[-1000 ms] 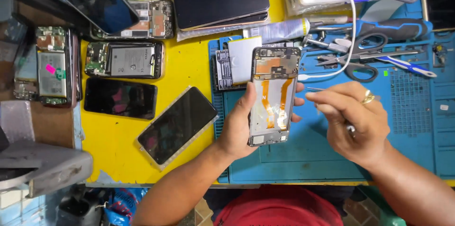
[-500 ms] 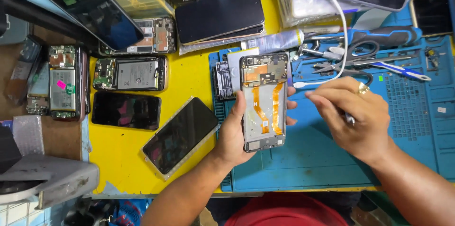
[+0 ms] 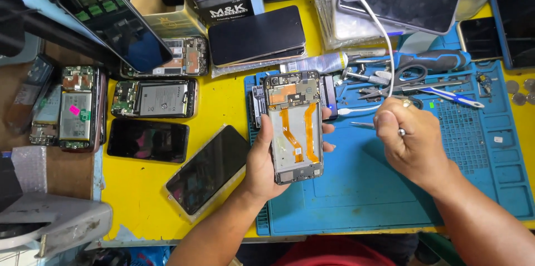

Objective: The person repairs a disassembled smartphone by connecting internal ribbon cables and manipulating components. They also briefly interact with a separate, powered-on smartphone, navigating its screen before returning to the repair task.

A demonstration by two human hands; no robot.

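Head view, left hand: the left hand [image 3: 262, 168] wraps around the opened phone frame with orange flex cables and bare circuit board [image 3: 294, 126], thumb on its left edge, fingertips [image 3: 327, 129] showing past its right edge.
Head view, phone frame: held face-up above the blue silicone repair mat [image 3: 356, 199], its top end over a second dismantled dark phone part [image 3: 257, 104] lying on the mat.
Head view, right hand: the right hand [image 3: 412, 140] is curled closed beside the frame, pinching a thin metal tool [image 3: 362, 125] whose tip points toward the frame; a ring shows on one finger.
Head view, mat: scissors and tweezers [image 3: 412, 85] lie near a white cable [image 3: 376, 26].
Head view, yellow tabletop [image 3: 223, 98]: black glass phones [image 3: 147, 140] and an open phone with grey battery [image 3: 156, 98].
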